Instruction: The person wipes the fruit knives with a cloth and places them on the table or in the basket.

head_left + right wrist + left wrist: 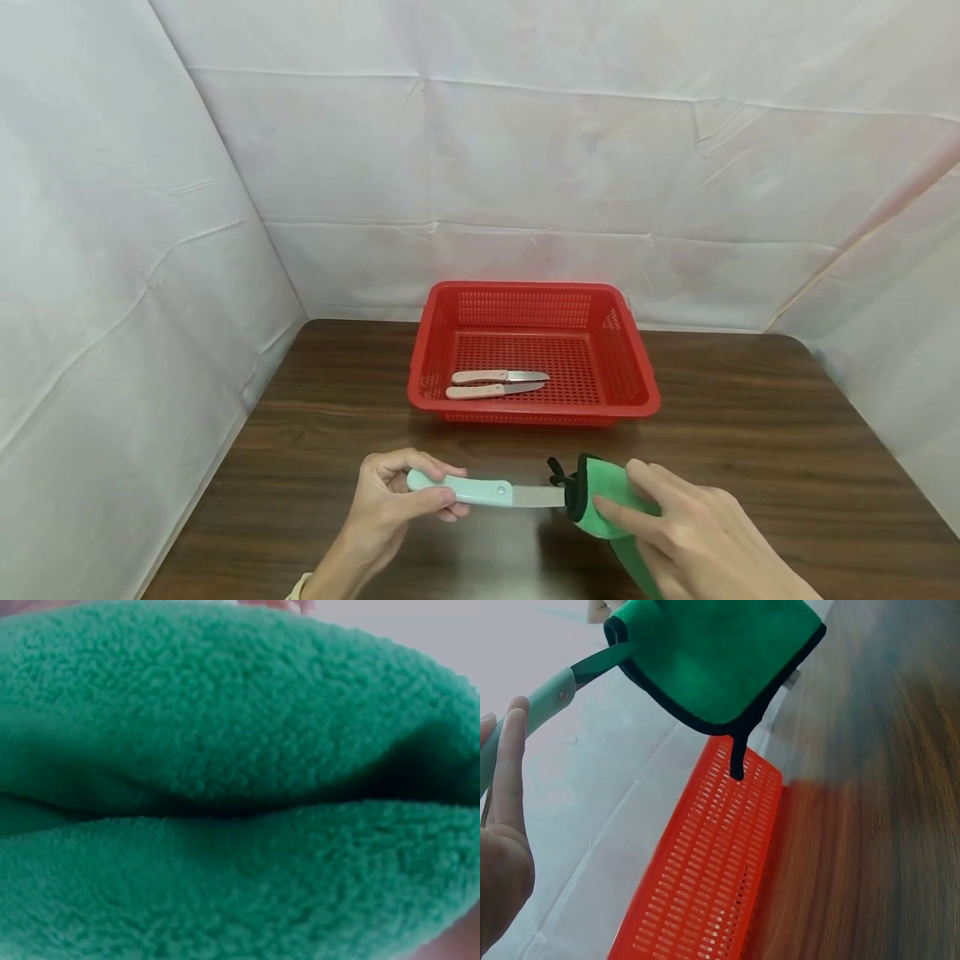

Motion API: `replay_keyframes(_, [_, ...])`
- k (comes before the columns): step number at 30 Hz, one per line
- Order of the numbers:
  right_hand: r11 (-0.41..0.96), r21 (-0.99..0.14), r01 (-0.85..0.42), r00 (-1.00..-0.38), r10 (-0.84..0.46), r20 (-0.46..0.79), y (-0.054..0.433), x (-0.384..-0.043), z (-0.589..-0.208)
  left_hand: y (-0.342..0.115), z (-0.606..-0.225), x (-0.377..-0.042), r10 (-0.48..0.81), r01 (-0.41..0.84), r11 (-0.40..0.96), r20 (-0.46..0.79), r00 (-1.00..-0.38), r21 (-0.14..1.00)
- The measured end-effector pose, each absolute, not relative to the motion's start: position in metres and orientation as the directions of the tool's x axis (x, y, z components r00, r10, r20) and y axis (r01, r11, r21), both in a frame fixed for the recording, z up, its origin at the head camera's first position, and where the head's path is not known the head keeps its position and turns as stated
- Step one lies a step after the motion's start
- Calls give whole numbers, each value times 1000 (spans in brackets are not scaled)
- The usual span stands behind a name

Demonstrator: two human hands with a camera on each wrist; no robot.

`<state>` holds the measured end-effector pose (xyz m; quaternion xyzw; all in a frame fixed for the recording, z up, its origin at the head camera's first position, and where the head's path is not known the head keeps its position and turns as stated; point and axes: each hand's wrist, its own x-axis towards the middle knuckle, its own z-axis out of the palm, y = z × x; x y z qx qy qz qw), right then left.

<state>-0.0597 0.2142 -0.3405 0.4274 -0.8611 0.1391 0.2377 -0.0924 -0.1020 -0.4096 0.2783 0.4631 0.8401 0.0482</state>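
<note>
My left hand (393,504) grips the pale mint handle of a knife (480,492), thumb in front and fingers behind. The blade (536,497) points right, and its tip is hidden in a green cloth (607,483) with black edging and a small black hanging loop. My right hand (690,529) holds the cloth folded around the blade's end. In the left wrist view the blade runs into the fold of the cloth (712,660). Fuzzy green cloth (240,720) fills nearly all of the right wrist view.
Behind the hands a red plastic basket (645,387) stands on the dark wooden table (337,392). Two knives with pale handles, one of them an upper knife (480,377), lie inside it near its front wall. White sheeting (525,167) hangs behind and at both sides.
</note>
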Motion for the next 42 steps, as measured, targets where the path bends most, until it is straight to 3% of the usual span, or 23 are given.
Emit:
replay_keyframes(4, [612,-44,-790,-533,-649,542,215,-59,-338,-101,-409,-93,344,172,-563,418,-841,808])
replay_keyframes(10, [600,10,-800,-460,-623,633,213,-61,-329,-99,-406,-96,354,189,-551,432,-830,813])
replay_keyframes(14, [589,1,-808,-450,-618,644,209,-62,-322,-94,-405,-97,356,191,-544,431,-829,817])
replay_keyframes(29, [557,2,-830,-456,-680,574,189,-64,-325,-77,-400,-98,362,149,-576,414,-835,804])
replay_keyframes(42, [539,-17,-842,-450,-685,573,204,-63,-336,-96,-402,-95,347,160,-556,402,-847,816])
